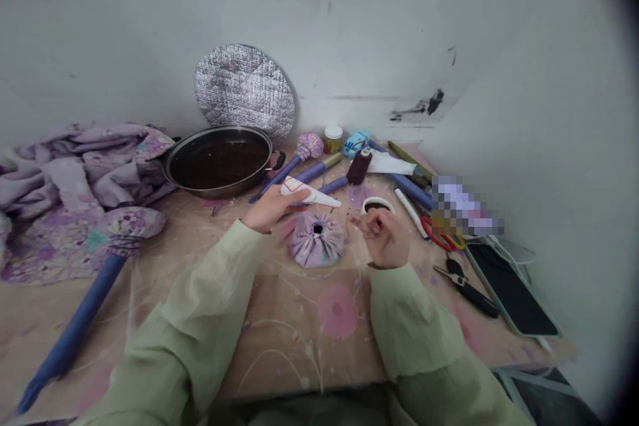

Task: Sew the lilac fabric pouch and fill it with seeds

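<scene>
My left hand (269,208) is closed around a white paper cone (312,193) with red lines on it, its narrow tip pointing right. Below the cone sits a round, gathered purple cloth bundle (317,249) with a dark hole in its top. My right hand (383,234) hovers just right of the bundle with the fingers drawn together. Whatever may be between those fingers is too small to make out. Behind them stands a small white cup (370,202) with dark contents, partly hidden by the hand.
A wide black pan (219,186) holds dark material, with a silvery round lid (244,90) behind it. Purple cloth (44,200) and a blue-handled cloth-headed stick (84,316) lie left. Dark thread (359,168), a jar (333,140), scissors (442,234), cutters (472,289) and a phone (514,289) are right.
</scene>
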`<control>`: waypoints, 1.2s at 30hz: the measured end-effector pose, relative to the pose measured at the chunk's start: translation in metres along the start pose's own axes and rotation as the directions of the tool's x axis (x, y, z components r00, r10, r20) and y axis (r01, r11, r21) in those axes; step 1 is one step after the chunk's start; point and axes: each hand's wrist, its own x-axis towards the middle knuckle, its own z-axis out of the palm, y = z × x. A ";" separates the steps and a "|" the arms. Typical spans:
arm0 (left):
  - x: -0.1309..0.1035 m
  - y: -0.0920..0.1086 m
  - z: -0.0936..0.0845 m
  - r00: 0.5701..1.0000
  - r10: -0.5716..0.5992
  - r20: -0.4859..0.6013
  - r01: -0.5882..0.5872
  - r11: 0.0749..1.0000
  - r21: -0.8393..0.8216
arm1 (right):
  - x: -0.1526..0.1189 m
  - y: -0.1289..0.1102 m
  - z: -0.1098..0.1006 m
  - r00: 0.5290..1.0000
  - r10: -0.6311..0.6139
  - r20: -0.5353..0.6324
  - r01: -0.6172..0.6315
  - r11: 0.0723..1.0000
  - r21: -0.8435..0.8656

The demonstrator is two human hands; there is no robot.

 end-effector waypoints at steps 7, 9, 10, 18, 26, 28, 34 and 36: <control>0.003 -0.005 -0.005 0.993 -0.061 0.105 0.050 0.994 0.098 | 0.002 0.002 -0.006 0.976 -0.079 0.203 0.075 0.997 0.026; 0.005 -0.007 -0.005 0.992 -0.047 0.117 0.031 0.990 0.135 | 0.003 0.002 -0.008 0.972 -0.074 0.224 0.074 0.997 0.006; 0.005 -0.008 -0.006 0.992 -0.037 0.116 0.018 0.987 0.161 | 0.003 0.001 -0.009 0.972 -0.069 0.227 0.071 0.998 -0.001; 0.007 -0.013 -0.003 0.994 -0.002 0.105 -0.027 0.961 0.274 | 0.003 -0.002 -0.007 0.985 0.005 0.171 0.017 0.992 -0.125; 0.000 -0.013 0.009 0.995 0.060 0.078 -0.080 0.954 0.289 | 0.000 -0.007 -0.002 0.983 0.023 0.181 0.010 0.984 -0.176; -0.001 -0.012 0.010 0.996 0.066 0.068 -0.083 0.949 0.305 | -0.001 -0.008 -0.002 0.982 0.018 0.189 0.018 0.982 -0.189; -0.003 -0.006 0.010 0.987 0.146 0.070 -0.162 0.898 0.408 | -0.002 -0.003 -0.006 0.988 -0.047 0.146 0.084 0.963 -0.258; -0.005 -0.004 0.011 0.979 0.196 0.054 -0.198 0.861 0.469 | -0.001 0.000 -0.007 0.992 -0.089 0.090 0.113 0.945 -0.307</control>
